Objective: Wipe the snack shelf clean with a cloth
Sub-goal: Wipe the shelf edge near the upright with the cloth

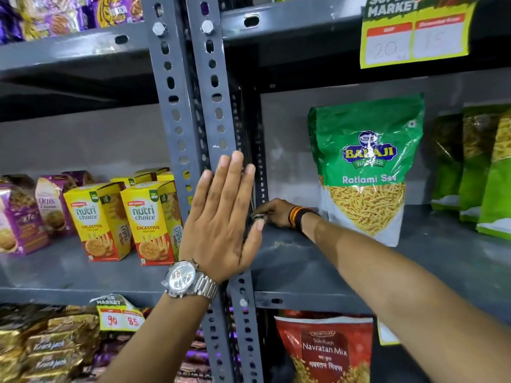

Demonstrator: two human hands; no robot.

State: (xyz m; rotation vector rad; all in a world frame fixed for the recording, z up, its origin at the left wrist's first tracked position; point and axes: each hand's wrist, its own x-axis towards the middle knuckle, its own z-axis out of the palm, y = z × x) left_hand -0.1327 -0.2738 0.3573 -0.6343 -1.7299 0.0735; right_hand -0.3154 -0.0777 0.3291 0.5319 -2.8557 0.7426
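Note:
The grey metal snack shelf [304, 261] runs across the middle of the view. My right hand [276, 214], with bands on the wrist, reaches into the shelf's back left corner. Its fingers are closed on a small dark bunched cloth [256, 217], mostly hidden behind my left hand. My left hand [221, 217], with a silver watch on the wrist, lies flat with straight fingers against the perforated upright post [215, 92] and holds nothing. A green Ratlami Sev bag [365, 172] stands upright just right of my right wrist.
Yellow Nutri Choice boxes [146, 217] and purple biscuit packs stand on the shelf left of the post. More green snack bags [481, 167] line the right end. A price tag [414, 37] hangs from the shelf above. A red Navratan Mix bag [326, 352] sits on the shelf below.

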